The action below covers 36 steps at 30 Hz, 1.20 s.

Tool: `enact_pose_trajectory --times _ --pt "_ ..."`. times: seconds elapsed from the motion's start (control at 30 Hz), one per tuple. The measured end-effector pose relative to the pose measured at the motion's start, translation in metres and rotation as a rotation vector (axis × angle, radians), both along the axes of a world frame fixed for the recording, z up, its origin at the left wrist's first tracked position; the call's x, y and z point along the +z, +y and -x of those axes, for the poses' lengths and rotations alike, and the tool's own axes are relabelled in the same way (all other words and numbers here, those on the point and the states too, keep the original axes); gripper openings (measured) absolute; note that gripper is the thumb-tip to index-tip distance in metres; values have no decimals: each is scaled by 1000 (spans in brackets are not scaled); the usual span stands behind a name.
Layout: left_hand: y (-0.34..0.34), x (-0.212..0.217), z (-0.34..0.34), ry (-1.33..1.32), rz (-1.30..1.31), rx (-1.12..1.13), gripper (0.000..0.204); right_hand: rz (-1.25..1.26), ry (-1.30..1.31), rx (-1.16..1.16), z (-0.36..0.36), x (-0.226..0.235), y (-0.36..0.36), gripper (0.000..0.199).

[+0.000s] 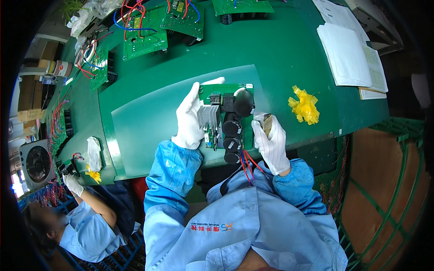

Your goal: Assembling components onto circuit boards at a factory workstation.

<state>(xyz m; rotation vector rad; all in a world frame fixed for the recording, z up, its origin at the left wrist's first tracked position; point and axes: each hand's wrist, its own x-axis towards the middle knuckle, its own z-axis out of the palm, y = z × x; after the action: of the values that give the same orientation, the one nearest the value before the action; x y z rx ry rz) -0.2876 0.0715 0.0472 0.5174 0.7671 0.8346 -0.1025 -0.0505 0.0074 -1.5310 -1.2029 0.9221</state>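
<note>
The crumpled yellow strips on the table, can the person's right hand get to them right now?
Probably yes: flat green tabletop stretches from the right hand to the crumpled yellow strips, though that hand holds a small silvery-brown piece.

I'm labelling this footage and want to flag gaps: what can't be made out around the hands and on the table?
In the head view:
Part of the left hand: hidden behind the circuit board.
The circuit board's underside: turned away from the camera.
The small object in the right hand: partly covered by that hand, kind unclear.
The far board: cut off by the top edge.
</note>
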Motion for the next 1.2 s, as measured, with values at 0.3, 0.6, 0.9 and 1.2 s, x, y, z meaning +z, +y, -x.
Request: enact_pose_trajectory --times 0.3,0.6,0.9,1.2 --pt "0 -3 4 -59 -56 -25 56 -16 -19 11 0 6 2 19" --pt "-3 7 2 -128 -22 -36 57 -4 -148 38 -4 -14 -3 18" --pt "0 -1 4 -182 13 -42 71 62 9 -38 4 4 3 11" --pt "2 -5 4 -270 34 -61 71 3 -130 34 0 2 1 11"
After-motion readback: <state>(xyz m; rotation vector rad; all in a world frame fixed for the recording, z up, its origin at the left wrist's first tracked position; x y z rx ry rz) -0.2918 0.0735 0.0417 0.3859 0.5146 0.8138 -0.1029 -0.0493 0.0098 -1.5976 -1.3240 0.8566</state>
